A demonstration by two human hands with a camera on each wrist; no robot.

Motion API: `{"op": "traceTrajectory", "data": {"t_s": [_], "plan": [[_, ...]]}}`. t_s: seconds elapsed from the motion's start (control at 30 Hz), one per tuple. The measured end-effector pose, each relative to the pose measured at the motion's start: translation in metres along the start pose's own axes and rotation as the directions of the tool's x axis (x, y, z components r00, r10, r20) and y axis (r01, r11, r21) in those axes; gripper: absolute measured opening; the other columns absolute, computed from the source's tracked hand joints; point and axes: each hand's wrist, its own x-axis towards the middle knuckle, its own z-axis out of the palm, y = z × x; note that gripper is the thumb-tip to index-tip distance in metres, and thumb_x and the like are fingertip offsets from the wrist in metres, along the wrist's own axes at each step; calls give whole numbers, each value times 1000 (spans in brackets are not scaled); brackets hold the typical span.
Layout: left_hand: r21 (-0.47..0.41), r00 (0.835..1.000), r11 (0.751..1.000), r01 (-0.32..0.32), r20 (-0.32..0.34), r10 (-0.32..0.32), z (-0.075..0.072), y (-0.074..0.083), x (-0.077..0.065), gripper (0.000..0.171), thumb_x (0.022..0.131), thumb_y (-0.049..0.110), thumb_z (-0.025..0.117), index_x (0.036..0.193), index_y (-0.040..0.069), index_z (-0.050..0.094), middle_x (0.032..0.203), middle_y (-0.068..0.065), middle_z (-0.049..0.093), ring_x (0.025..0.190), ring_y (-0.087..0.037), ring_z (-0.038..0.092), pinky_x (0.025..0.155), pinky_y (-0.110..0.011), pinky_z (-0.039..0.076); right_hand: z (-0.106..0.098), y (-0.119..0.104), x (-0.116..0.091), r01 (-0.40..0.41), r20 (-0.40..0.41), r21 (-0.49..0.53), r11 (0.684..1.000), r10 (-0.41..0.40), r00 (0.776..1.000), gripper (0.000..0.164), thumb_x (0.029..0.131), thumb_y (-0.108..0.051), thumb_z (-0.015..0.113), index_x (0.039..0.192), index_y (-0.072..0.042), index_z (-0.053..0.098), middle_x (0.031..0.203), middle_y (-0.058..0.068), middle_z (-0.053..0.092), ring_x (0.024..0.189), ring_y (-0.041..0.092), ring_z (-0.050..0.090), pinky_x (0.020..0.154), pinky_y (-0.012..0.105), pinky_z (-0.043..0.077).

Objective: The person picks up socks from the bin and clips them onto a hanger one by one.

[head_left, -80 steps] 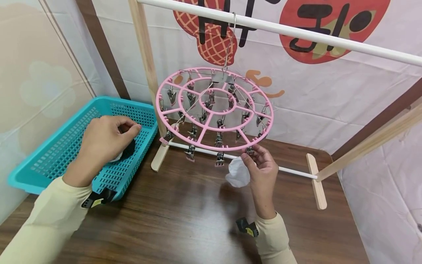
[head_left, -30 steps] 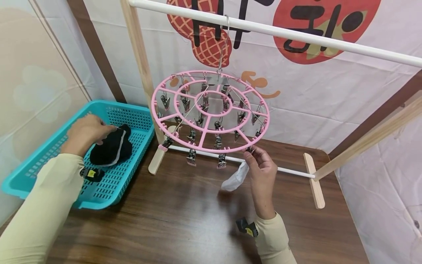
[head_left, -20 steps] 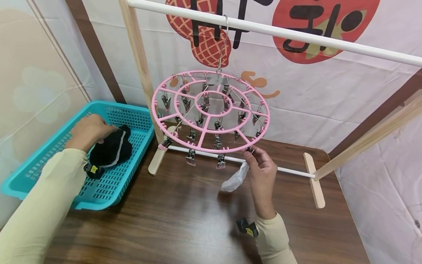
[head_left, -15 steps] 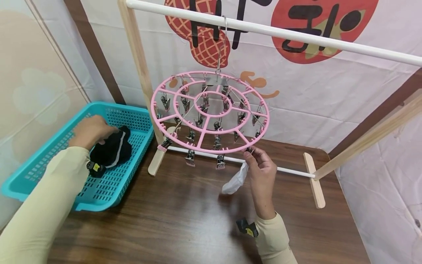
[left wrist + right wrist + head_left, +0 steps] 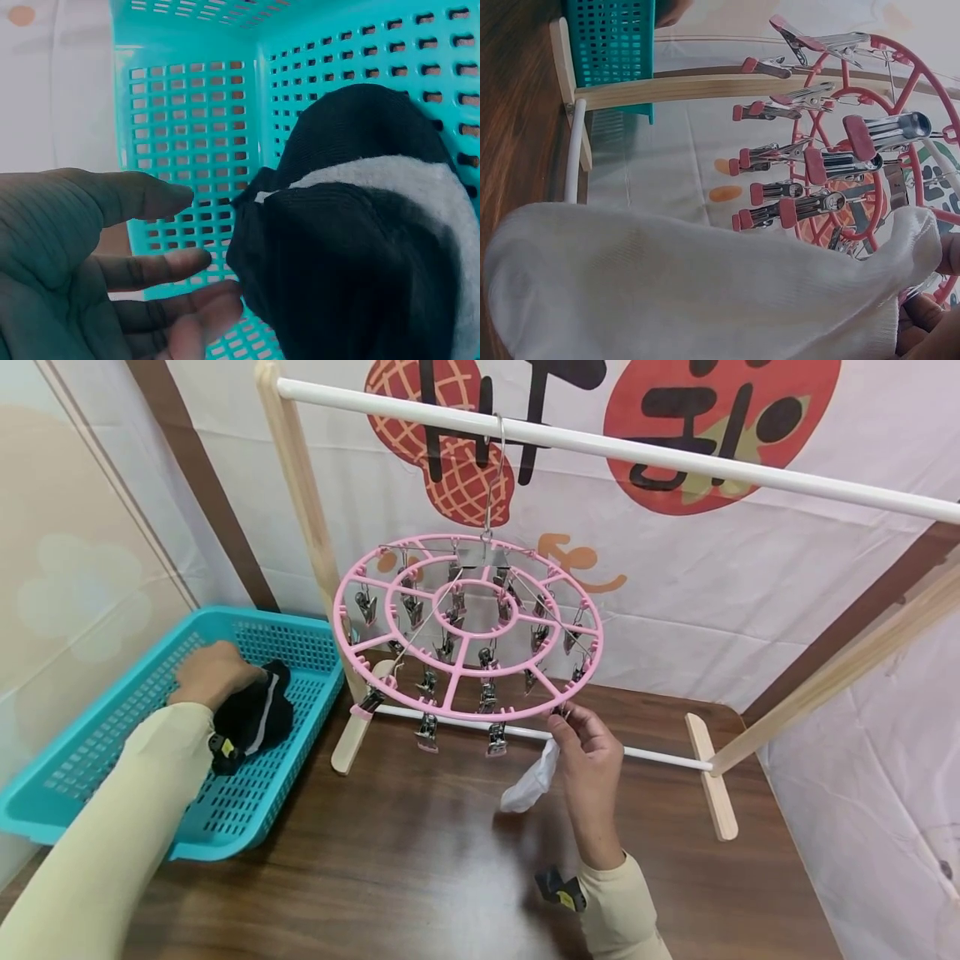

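Note:
In the head view my left hand (image 5: 213, 675) reaches into the teal basket (image 5: 303, 760), beside black socks (image 5: 258, 710) with a pale grey stripe. The left wrist view shows its thumb and fingers (image 5: 172, 262) spread apart, fingertips close to the black fabric (image 5: 330, 247); I cannot tell whether they touch. My right hand (image 5: 591, 768) pinches the cuff of a white sock (image 5: 531, 783) at a clip on the near right rim of the pink round clip hanger (image 5: 457, 681). The sock hangs down, its toe toward the left in the right wrist view. The pinched clip is mostly hidden.
The hanger hooks over a white rail (image 5: 600, 442) on a wooden stand (image 5: 296, 493). Several metal clips (image 5: 427, 731) dangle from its rings. A lower white bar (image 5: 645, 756) crosses just above the brown tabletop (image 5: 420, 877). Printed cloth (image 5: 675, 593) backs the area.
My left hand has moved left and down into the basket, next to the black socks. My right hand stays at the hanger's rim, while the white sock has turned and now hangs narrower.

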Motion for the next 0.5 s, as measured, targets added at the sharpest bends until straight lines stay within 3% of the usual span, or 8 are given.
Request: {"op": "traceTrajectory", "data": {"t_s": [0.13,0.3,0.5], "plan": [[17,1000,1000,15,-9,-15,5,-2,7,37,90,34,58,66,10,42,62,-8,41,62,-27,45,57,-47,41,-1,1,-1,-6,-2,-11,1000,6,1000,22,92,-10,65,108,6,65,102,14,67,94,18,61,81,25,49],[45,998,999,-27,-57,30,13,-11,18,37,90,33,58,66,8,44,62,-11,43,62,-29,45,63,-53,42,-1,2,-2,-2,4,-10,1000,2,1000,22,92,-11,66,108,4,65,103,15,66,94,19,61,81,25,49],[66,997,998,-23,-70,28,21,-16,29,43,88,39,60,61,12,39,55,-4,36,55,-24,42,56,-45,41,0,2,-1,6,8,-8,1000,-6,1000,23,92,-11,66,108,5,65,103,19,65,93,18,60,80,25,49]]}}
